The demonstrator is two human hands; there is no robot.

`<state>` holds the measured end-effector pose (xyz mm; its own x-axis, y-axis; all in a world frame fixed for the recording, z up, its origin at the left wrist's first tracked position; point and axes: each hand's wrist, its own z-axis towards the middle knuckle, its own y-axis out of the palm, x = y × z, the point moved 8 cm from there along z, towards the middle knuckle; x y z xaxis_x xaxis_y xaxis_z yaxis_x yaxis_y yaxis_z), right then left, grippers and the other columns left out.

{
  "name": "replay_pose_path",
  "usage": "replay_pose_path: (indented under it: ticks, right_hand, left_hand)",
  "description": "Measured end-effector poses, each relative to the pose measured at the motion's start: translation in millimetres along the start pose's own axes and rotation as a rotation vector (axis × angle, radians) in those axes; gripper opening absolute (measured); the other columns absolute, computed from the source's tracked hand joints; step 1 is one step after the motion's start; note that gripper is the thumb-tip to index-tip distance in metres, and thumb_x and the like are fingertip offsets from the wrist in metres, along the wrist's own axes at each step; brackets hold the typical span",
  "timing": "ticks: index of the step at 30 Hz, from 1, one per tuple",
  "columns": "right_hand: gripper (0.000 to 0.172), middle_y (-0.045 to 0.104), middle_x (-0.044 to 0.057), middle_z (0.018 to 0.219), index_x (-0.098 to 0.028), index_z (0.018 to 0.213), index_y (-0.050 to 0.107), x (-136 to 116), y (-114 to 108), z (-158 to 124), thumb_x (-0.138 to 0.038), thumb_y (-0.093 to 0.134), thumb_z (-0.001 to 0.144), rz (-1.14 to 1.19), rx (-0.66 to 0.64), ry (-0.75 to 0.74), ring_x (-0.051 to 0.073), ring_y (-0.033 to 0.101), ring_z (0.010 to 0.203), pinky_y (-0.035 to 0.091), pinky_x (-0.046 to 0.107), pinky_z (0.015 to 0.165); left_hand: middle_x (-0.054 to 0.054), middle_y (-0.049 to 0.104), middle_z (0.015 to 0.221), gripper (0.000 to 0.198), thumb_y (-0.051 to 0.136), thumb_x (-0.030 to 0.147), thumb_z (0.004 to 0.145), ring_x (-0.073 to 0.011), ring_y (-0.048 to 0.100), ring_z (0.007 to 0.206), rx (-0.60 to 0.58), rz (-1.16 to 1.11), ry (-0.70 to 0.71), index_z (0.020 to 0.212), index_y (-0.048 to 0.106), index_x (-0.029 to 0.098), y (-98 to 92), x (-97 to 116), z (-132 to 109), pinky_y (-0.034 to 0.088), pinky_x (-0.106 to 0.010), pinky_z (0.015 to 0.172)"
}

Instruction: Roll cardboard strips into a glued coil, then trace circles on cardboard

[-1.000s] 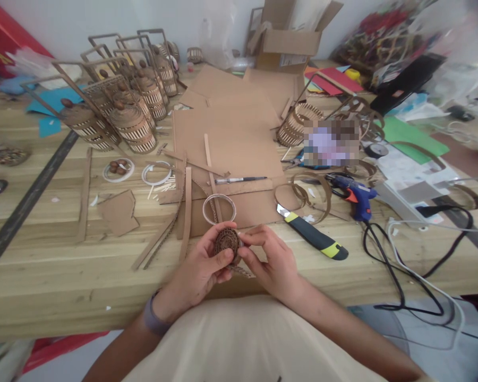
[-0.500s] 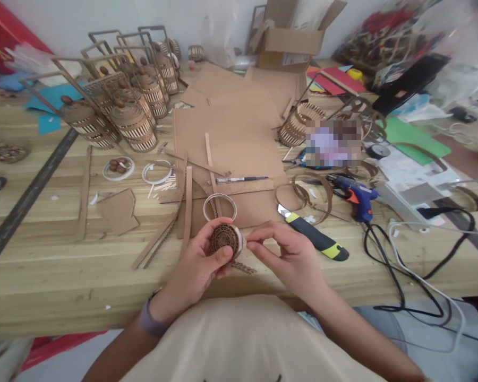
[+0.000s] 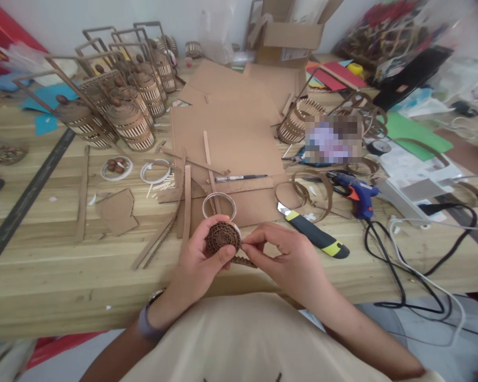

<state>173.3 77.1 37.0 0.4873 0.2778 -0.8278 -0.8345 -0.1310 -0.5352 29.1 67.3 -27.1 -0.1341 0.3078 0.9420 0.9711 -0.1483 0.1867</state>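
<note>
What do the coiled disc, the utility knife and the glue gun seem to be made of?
Coiled disc: matte brown, probably corrugated cardboard, judging by the wavy fluting between its turns.
Utility knife: dull black and yellow-green, likely plastic or rubber; its bright, silvery blade suggests metal.
Glue gun: probably molded plastic, from its even blue, smooth-looking body.

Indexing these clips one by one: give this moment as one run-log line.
left hand: holding brown coil | right hand: pinched at its edge | nearby: utility knife, glue gun
</note>
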Motion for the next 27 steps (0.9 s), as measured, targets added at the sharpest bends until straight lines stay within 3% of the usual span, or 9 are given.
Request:
replay_pose_path:
  ticks: [12,27]
  right_hand:
    - [0.016,0.071,-0.001,0.074,-0.022,0.081,0.068,-2.6,0.1,-3.0,-0.012,0.058,0.089,-0.048,0.016,-0.083,0.014,0.065,0.067,0.05,0.024,0.06]
    - [0.014,0.075,-0.002,0.072,-0.022,0.079,0.071,0.8,-0.9,-6.3,-0.014,0.062,0.087,-0.05,0.092,-0.025,0.014,0.068,0.064,0.053,0.022,0.061]
  left_hand:
    - [0.002,0.063,0.086,0.044,0.075,0.04,0.084,-0.0085,0.057,0.062,-0.009,0.022,-0.021,0.122,0.057,0.027,1.3,-2.3,-1.3,0.05,-0.017,0.054]
    - [0.004,0.062,0.09,0.046,0.077,0.042,0.083,-0.0071,0.057,0.062,-0.005,-0.065,-0.06,0.123,0.056,0.031,1.2,-9.6,-2.2,0.05,-0.016,0.055]
